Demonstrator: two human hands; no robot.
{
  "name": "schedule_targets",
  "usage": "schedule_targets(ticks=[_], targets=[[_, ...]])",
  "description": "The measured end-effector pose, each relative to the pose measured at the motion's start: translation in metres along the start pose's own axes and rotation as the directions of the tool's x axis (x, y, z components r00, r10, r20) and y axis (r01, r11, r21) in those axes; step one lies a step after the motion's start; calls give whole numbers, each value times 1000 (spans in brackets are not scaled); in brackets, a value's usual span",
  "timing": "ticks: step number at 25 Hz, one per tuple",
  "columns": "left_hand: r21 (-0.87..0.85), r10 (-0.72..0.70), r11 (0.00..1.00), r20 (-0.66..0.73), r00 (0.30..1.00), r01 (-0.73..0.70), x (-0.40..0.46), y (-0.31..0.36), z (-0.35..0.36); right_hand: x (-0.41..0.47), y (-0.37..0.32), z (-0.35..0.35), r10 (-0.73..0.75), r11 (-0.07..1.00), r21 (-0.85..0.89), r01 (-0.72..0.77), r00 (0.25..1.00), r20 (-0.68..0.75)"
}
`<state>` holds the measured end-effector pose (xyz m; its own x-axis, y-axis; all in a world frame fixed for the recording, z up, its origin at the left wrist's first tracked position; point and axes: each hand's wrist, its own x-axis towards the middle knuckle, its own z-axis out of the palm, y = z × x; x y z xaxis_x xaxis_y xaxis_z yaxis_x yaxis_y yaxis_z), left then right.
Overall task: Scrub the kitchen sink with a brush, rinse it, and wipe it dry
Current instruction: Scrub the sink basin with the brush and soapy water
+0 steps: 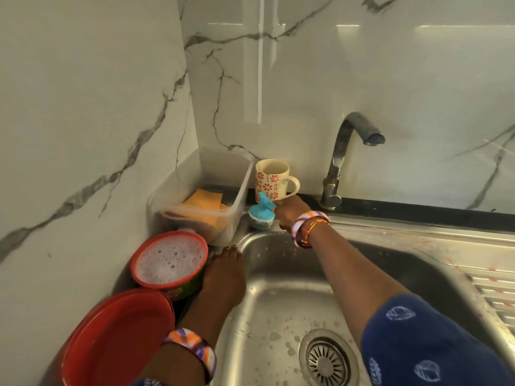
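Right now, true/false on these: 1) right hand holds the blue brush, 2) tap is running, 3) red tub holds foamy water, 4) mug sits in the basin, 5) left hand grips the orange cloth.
1) True: the right hand grips the blue brush at the sink's back left corner.
2) False: no water leaves the tap.
3) True: the red tub holds foam.
4) False: the mug stands on the ledge behind the basin.
5) False: the left hand rests flat on the rim; the orange cloth lies in the clear container.

The right hand (289, 211) covers part of the blue brush (262, 214); its fingers are hidden. The red lid (117, 338) is cropped at the bottom edge.
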<state>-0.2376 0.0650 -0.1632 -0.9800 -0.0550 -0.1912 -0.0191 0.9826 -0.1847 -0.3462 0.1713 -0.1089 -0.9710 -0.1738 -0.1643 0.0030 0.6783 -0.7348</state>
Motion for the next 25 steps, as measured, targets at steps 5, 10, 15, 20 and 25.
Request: schedule_targets(ticks=[5,10,15,20,25], targets=[[37,-33,999,-1,999,33,4,3,4,-9,-3,9,-96,982,-164,96,995,7],[39,-24,999,-30,999,25,4,2,1,-29,19,-10,-199,943,-274,189,980,-10],[7,-4,1000,-30,1000,4,3,0,-4,-56,117,-106,75,947,-272,-168,944,-322],[-19,-6,1000,-28,1000,6,2,1,-1,-81,133,-128,215,946,-101,-309,828,-518],[-33,8,999,-47,999,-10,1,-1,2,-59,53,-30,17,993,-106,-48,960,-280]])
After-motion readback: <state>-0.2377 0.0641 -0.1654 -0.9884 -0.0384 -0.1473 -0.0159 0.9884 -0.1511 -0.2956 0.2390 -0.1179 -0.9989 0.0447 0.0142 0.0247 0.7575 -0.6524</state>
